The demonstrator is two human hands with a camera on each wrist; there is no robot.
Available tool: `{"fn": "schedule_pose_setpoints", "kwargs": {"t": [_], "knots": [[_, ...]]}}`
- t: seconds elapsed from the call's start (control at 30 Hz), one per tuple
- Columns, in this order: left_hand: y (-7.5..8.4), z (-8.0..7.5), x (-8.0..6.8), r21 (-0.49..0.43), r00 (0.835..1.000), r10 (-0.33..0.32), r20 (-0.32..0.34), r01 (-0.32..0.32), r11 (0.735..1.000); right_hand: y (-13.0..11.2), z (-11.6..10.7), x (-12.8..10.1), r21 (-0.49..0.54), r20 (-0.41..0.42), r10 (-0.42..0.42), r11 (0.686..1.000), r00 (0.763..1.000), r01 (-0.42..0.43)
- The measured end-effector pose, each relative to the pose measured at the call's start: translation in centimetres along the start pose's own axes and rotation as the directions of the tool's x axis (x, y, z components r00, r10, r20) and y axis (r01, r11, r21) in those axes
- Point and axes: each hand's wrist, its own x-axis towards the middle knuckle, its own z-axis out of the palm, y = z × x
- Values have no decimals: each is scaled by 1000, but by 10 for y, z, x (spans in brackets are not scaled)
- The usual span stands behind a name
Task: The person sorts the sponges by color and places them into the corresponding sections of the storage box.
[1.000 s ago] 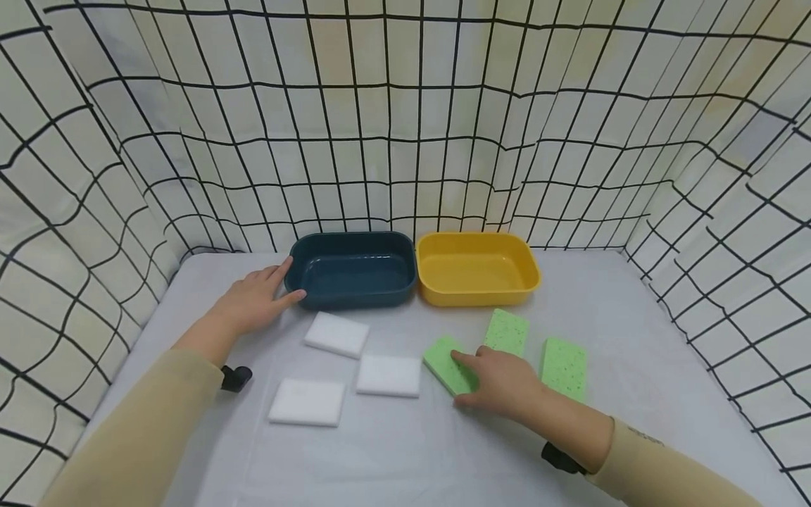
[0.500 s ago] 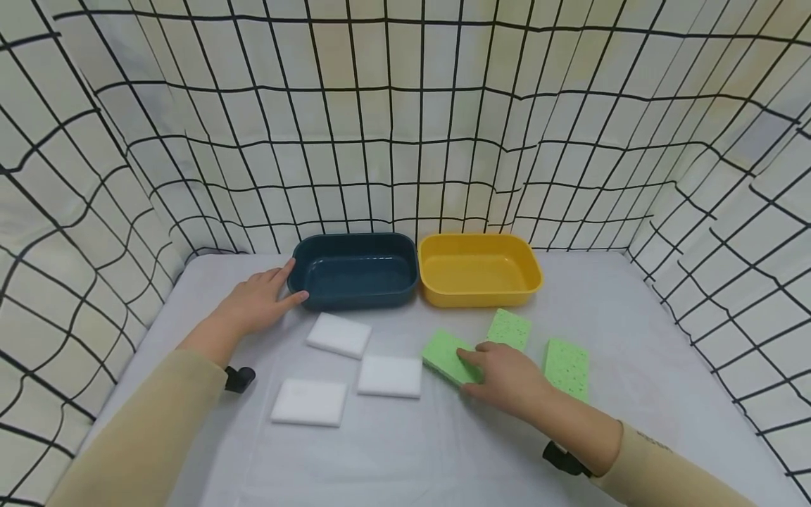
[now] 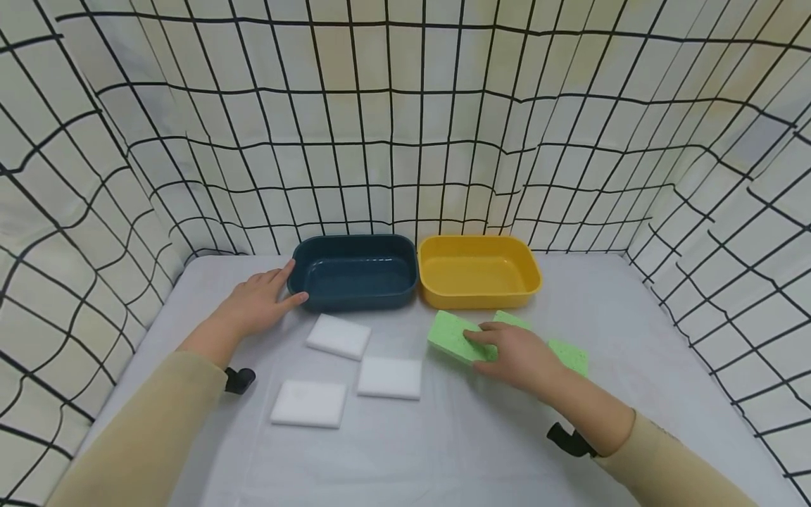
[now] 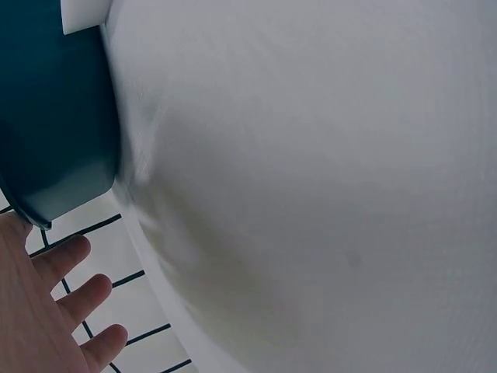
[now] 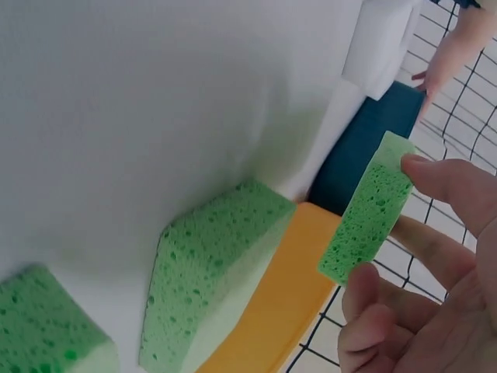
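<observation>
The right hand (image 3: 519,359) pinches a green sponge (image 3: 451,334) by its edges, raised at the yellow tray's (image 3: 478,301) six o'clock. The left hand (image 3: 256,303), fingers spread, seems to touch the blue tray's (image 3: 351,303) rim at nine o'clock. White pads (image 3: 389,378) lie toward its six; white cloth (image 3: 602,292) stretches from the yellow tray's three to the wire grid (image 3: 437,92).

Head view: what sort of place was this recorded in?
Probably a small enclosed work booth, perhaps set up for recording: a white-covered table, black wire grid along the back and sides, and pale sheeting behind it.
</observation>
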Motion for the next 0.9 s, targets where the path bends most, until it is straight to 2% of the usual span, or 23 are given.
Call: {"fn": "schedule_pose_setpoints", "kwargs": {"t": [0.2, 0.47, 0.9], "knots": [[0, 0, 0, 1, 1000, 5, -2, -5, 1000, 8, -8, 7, 1, -11, -39, 999, 999, 39], [0, 1, 0, -14, 1000, 3, -6, -3, 1000, 12, -16, 17, 10, -24, -47, 999, 999, 47], [0, 1, -3, -19, 1000, 0, -3, 0, 1000, 6, -28, 37, 3, -35, -102, 995, 994, 102]]}}
